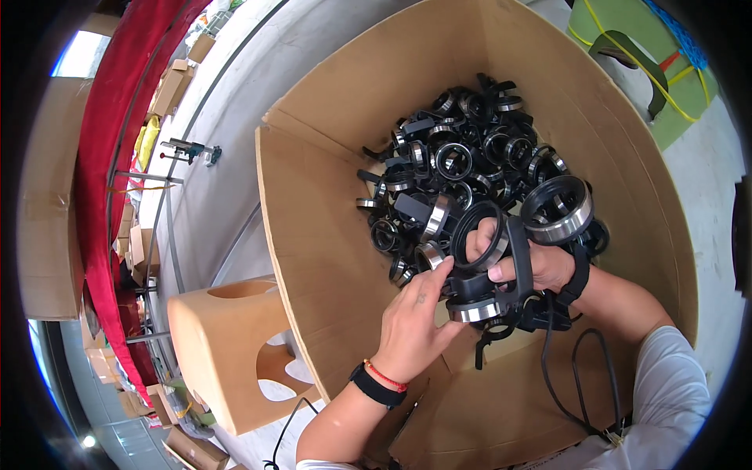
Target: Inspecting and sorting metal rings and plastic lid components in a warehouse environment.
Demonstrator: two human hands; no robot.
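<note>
A heap of black ring-shaped parts [455, 161] with silver metal bands and flat black arms fills the bottom of a big cardboard box [313, 204]. Just above the heap, my right hand [551, 266] is closed round a few of these parts, its fingers hooked through one black ring [479, 235]. A wider ring with a silver band [558, 223] sticks up beside that hand's wrist. My left hand [413, 319] comes in from the lower left, thumb and fingers at a lower silver-banded ring [474, 311], which it appears to grip; its far fingers are partly hidden.
Left of the box stands an orange-tan block with round cutouts [227, 352]. A green container [650, 86] with yellow cord is at the upper right. Black cables [576, 384] hang near my right forearm. Shelving with cartons and red cloth [117, 157] lines the far left.
</note>
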